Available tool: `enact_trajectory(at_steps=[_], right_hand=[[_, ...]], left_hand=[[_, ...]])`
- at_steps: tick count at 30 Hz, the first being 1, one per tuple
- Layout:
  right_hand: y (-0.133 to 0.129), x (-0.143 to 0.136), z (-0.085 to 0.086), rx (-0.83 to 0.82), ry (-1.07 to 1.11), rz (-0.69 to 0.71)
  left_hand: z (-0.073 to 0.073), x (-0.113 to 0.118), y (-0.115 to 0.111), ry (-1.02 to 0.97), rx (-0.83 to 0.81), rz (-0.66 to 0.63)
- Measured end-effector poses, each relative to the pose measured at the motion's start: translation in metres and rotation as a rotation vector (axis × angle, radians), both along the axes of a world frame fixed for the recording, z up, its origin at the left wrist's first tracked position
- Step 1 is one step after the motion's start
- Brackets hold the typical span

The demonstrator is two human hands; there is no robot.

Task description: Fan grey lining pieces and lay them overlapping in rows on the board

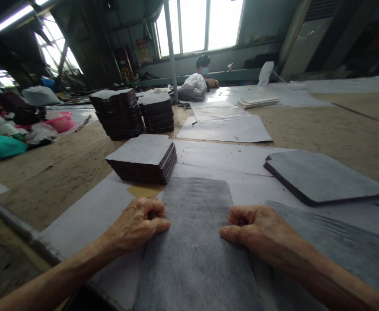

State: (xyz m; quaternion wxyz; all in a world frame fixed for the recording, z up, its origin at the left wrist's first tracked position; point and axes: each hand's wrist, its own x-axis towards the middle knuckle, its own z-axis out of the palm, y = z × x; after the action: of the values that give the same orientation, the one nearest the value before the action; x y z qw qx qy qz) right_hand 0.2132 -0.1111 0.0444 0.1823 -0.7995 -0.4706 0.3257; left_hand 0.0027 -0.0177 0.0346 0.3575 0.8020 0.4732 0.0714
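Observation:
A long grey fabric-like panel with rounded far corners and faint cross ridges lies in front of me on white paper. My left hand pinches its left edge between thumb and curled fingers. On the opposite edge, my right hand grips it the same way. Just beyond my left hand stands a neat stack of dark pieces with pale grey tops. A second ridged grey panel is partly under my right forearm. Farther right lies a low pile of larger grey panels.
Two taller dark stacks, one at left and one beside it, stand farther back near a metal pole. White sheets cover parts of the table. A person sits across it behind a plastic bag. Bags and a pink basin are at left.

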Motion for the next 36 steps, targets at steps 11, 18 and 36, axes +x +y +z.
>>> enact_trajectory(at_steps=[11, 18, 36], right_hand=[[-0.010, 0.000, 0.000, 0.045, -0.265, -0.018], [0.013, 0.021, 0.005, 0.193, -0.216, -0.093], [0.052, 0.029, -0.003, 0.186, -0.143, 0.046]], left_hand=[[-0.012, -0.007, -0.013, 0.064, 0.442, 0.061], [-0.024, -0.015, -0.015, -0.064, 0.698, -0.214], [-0.001, 0.003, -0.031, 0.056, 0.582, -0.552]])
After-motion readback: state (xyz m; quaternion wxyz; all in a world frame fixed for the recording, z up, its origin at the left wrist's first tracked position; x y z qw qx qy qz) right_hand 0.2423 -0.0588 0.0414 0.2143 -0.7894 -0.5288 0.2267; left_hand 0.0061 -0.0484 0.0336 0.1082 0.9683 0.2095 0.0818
